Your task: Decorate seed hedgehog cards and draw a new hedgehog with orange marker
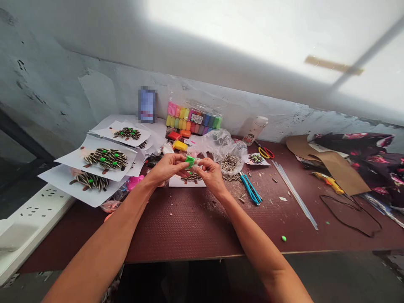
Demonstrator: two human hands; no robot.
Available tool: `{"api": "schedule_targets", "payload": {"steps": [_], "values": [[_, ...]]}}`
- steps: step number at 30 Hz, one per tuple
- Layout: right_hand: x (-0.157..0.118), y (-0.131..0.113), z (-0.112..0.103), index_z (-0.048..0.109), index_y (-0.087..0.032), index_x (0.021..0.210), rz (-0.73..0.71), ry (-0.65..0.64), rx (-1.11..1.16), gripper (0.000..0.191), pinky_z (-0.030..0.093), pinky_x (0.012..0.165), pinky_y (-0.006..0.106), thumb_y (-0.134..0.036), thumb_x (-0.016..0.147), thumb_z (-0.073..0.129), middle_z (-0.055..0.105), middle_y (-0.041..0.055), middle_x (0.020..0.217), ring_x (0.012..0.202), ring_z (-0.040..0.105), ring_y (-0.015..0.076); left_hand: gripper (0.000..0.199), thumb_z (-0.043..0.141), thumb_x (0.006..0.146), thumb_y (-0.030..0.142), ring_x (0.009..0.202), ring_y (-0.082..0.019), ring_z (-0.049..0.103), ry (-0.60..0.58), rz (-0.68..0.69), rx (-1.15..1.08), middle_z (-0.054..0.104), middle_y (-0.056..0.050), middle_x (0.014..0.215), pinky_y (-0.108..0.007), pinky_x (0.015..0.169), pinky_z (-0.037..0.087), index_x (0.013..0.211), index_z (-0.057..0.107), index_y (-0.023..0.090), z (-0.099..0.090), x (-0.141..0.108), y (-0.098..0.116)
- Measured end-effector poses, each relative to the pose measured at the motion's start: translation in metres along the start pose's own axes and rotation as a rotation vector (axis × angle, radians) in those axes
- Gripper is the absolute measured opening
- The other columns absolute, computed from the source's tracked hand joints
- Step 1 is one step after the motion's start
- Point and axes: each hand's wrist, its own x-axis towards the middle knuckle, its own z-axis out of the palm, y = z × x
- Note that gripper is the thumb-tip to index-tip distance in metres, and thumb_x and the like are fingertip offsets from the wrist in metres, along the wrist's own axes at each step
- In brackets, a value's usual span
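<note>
My left hand (pixel 170 167) pinches a small packet of bright green clay (pixel 190 161) between thumb and fingers. On its other side, my right hand (pixel 211 173) is closed on the packet's clear plastic edge. Both hands are held just above a white card (pixel 179 182) bearing striped sunflower seeds in a hedgehog shape, partly hidden by the fingers. To the right, a clear plastic bag (pixel 225 145) holds loose sunflower seeds (pixel 231 164), some spilled in front of it. A teal utility knife (pixel 251 189) lies beside the seeds.
Stacked seed-hedgehog cards (pixel 67 158) lie left, near a white power strip (pixel 38 219). A multicolour clay pack (pixel 194 118), phone (pixel 147 105) and white bottle (pixel 255 130) stand along the wall. Rightward lie scissors (pixel 265 152), clear glue sticks (pixel 295 195), a yellow glue gun (pixel 331 183) and its cord.
</note>
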Motion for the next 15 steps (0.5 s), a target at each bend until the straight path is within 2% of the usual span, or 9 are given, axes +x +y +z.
{"api": "schedule_targets", "payload": {"steps": [9, 15], "values": [[-0.005, -0.005, 0.006, 0.071, -0.022, 0.079, -0.059, 0.023, -0.012, 0.009, 0.04, 0.066, 0.026, -0.031, 0.081, 0.075, 0.055, -0.0008, 0.08, 0.067, 0.045, 0.0124, 0.036, 0.087, 0.068, 0.04, 0.058, -0.015, 0.067, 0.026, 0.118, 0.095, 0.065, -0.001, 0.066, -0.027, 0.054, 0.058, 0.073, 0.063, 0.015, 0.005, 0.0, 0.0], [-0.004, -0.006, 0.006, 0.072, -0.021, 0.08, -0.06, 0.011, 0.022, 0.004, 0.039, 0.064, 0.026, -0.025, 0.079, 0.074, 0.057, -0.0008, 0.082, 0.065, 0.045, 0.0115, 0.045, 0.091, 0.061, 0.045, 0.058, -0.017, 0.068, 0.046, 0.123, 0.022, 0.066, 0.0, 0.066, -0.029, 0.053, 0.059, 0.075, 0.061, 0.015, 0.01, 0.002, -0.002]]}}
